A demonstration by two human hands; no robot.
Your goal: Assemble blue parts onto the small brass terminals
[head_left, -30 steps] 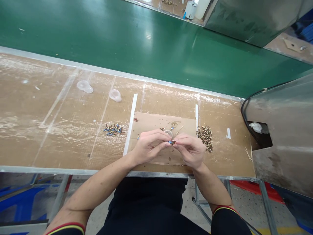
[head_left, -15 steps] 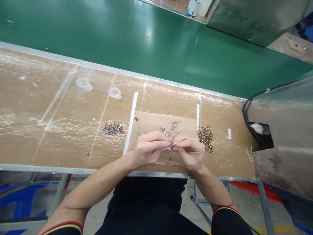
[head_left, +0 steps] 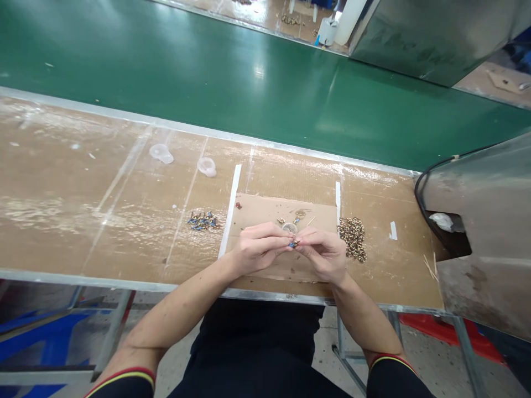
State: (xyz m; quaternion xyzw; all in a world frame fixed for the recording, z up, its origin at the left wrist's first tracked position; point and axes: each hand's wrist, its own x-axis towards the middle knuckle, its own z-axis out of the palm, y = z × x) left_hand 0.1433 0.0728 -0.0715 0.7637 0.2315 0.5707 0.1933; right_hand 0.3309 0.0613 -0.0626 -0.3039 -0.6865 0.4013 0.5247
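While the person's dark clothing (head_left: 257, 354) fills the space below the table's near edge, both forearms reach over that edge onto a cardboard sheet (head_left: 257, 213). Left hand (head_left: 262, 247) and right hand (head_left: 326, 253) come nearly together above it, fingertips closed on a small blue-and-brass part (head_left: 294, 244) — pinched between them, its exact shape too small to tell. Just beyond the fingers is a small round clear dish (head_left: 289, 227), with brass bits (head_left: 281, 220), a loose blue-tipped piece (head_left: 297, 219) and a thin stick (head_left: 311, 221) about it. Left of the sheet, past a white tape strip (head_left: 229, 213), lies a pile of blue-and-brass parts (head_left: 203, 221); on the right is a heap of brass pieces (head_left: 352, 239), with more thin sticks (head_left: 431, 268) near the metal housing (head_left: 489, 232). Farther off, two translucent plastic pieces (head_left: 161, 153) rest on the table (head_left: 124, 237) at left. Beyond runs a broad green surface (head_left: 249, 94) — and past that, a white container (head_left: 327, 31) stands on the far side
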